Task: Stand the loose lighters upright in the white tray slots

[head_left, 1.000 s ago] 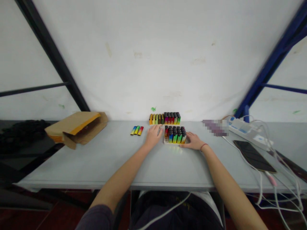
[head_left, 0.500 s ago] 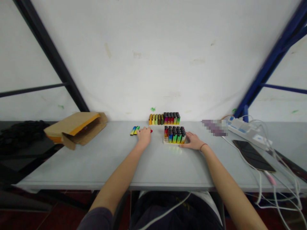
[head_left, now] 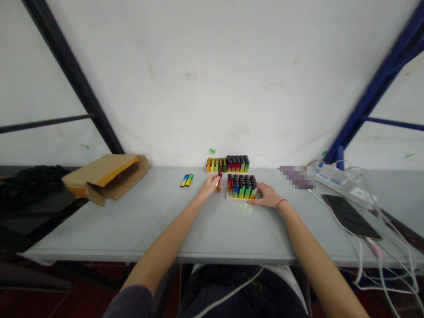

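Between the fingers of my left hand is a red lighter, held tilted just left of the front tray. That pale tray carries several upright lighters with black tops, and its front left corner shows bare slots. My right hand rests against the tray's right side, thumb at the front edge, fingers partly behind it. Two blue, green and yellow lighters lie side by side on the table to the left. Behind stand a group of yellow to dark lighters and a group with black tops.
An open cardboard box lies at the left of the grey table. On the right are a blurred purple item, a white power strip, a dark phone and loose white cables. A wall stands behind.
My left hand has moved right, toward the front tray, and has lifted the red lighter off the table. The two lighters at left are now uncovered. My right hand stays at the tray.
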`<action>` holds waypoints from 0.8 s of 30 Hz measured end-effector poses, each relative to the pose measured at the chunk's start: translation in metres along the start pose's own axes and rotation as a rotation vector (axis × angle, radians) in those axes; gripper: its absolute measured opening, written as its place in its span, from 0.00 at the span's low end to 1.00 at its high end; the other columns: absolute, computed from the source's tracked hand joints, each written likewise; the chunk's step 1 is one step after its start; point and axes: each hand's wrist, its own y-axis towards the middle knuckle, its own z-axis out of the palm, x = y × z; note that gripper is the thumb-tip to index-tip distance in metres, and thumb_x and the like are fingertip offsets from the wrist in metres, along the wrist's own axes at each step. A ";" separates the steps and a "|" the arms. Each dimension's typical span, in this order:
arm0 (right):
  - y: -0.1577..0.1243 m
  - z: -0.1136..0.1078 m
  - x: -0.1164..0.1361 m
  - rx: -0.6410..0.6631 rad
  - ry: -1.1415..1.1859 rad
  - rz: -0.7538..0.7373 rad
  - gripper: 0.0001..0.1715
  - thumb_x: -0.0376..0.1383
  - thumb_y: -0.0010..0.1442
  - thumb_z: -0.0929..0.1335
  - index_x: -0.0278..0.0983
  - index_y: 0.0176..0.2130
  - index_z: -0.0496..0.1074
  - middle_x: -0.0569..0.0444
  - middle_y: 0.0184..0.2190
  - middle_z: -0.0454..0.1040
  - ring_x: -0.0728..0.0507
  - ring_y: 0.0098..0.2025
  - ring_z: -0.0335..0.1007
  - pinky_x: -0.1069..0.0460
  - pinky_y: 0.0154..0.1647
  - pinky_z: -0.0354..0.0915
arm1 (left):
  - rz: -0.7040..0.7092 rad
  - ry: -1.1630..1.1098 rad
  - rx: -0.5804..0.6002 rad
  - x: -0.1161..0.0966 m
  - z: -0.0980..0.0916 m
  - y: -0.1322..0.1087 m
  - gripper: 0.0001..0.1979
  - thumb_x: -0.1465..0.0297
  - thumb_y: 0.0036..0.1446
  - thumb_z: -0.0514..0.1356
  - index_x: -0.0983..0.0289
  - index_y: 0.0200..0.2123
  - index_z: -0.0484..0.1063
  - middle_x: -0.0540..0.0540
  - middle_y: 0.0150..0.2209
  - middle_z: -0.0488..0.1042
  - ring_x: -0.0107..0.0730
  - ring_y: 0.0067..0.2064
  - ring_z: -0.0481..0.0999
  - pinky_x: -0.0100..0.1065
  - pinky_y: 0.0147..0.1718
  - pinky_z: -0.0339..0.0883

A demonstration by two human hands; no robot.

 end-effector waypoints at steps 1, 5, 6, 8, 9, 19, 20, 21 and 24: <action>0.000 0.000 0.000 0.006 0.001 -0.004 0.50 0.63 0.50 0.73 0.36 0.61 0.70 0.38 0.63 0.69 0.27 0.64 0.64 0.34 0.65 0.60 | -0.029 -0.087 0.037 0.001 0.003 0.000 0.13 0.59 0.64 0.59 0.62 0.34 0.67 0.46 0.23 0.68 0.26 0.20 0.69 0.29 0.24 0.65; 0.000 -0.001 0.000 0.013 -0.008 0.011 0.50 0.63 0.50 0.73 0.37 0.61 0.70 0.39 0.62 0.70 0.27 0.63 0.65 0.34 0.64 0.61 | -0.005 -0.232 0.091 0.000 0.008 -0.006 0.14 0.59 0.62 0.62 0.64 0.33 0.68 0.47 0.23 0.70 0.25 0.22 0.71 0.27 0.26 0.67; 0.000 -0.001 0.000 0.011 -0.012 0.018 0.50 0.63 0.50 0.73 0.37 0.61 0.70 0.39 0.62 0.71 0.27 0.63 0.65 0.34 0.64 0.61 | -0.011 -0.256 0.089 -0.002 0.009 -0.007 0.13 0.60 0.63 0.61 0.63 0.34 0.68 0.48 0.24 0.72 0.25 0.23 0.73 0.27 0.26 0.68; 0.000 -0.001 0.001 0.009 -0.017 0.027 0.50 0.63 0.49 0.73 0.36 0.61 0.70 0.38 0.62 0.71 0.27 0.63 0.66 0.34 0.64 0.61 | -0.058 -0.318 0.075 -0.005 0.009 -0.010 0.11 0.61 0.65 0.58 0.62 0.35 0.66 0.48 0.26 0.74 0.27 0.24 0.75 0.28 0.26 0.69; 0.000 -0.001 0.002 0.010 -0.018 0.029 0.50 0.63 0.49 0.73 0.37 0.61 0.70 0.38 0.62 0.71 0.27 0.63 0.66 0.34 0.64 0.61 | -0.095 -0.346 0.065 -0.007 0.009 -0.011 0.11 0.61 0.66 0.55 0.62 0.35 0.64 0.48 0.26 0.73 0.27 0.22 0.74 0.29 0.25 0.68; -0.001 -0.002 0.003 0.005 -0.001 0.018 0.48 0.61 0.50 0.74 0.37 0.60 0.70 0.38 0.62 0.71 0.28 0.63 0.66 0.34 0.65 0.60 | -0.153 -0.444 0.042 -0.009 0.010 -0.014 0.28 0.43 0.64 0.44 0.60 0.25 0.60 0.42 0.15 0.54 0.21 0.13 0.51 0.26 0.15 0.47; -0.001 -0.001 0.003 -0.002 0.000 0.016 0.48 0.61 0.50 0.74 0.37 0.60 0.70 0.38 0.62 0.71 0.27 0.63 0.66 0.34 0.64 0.60 | -0.153 -0.438 0.034 -0.009 0.011 -0.014 0.29 0.42 0.63 0.44 0.60 0.23 0.58 0.42 0.15 0.53 0.21 0.13 0.50 0.26 0.15 0.47; -0.001 -0.001 0.003 -0.008 0.001 0.013 0.48 0.61 0.50 0.74 0.37 0.60 0.70 0.39 0.62 0.71 0.27 0.63 0.66 0.34 0.64 0.60 | -0.154 -0.429 0.021 -0.008 0.011 -0.014 0.30 0.41 0.62 0.45 0.59 0.22 0.57 0.42 0.14 0.52 0.21 0.13 0.49 0.26 0.14 0.45; -0.001 0.001 0.001 -0.020 -0.001 0.012 0.49 0.61 0.49 0.74 0.38 0.61 0.70 0.39 0.63 0.70 0.26 0.64 0.64 0.33 0.65 0.60 | -0.162 -0.398 -0.047 -0.005 0.014 -0.014 0.28 0.45 0.64 0.46 0.59 0.21 0.54 0.41 0.13 0.48 0.20 0.13 0.45 0.26 0.14 0.40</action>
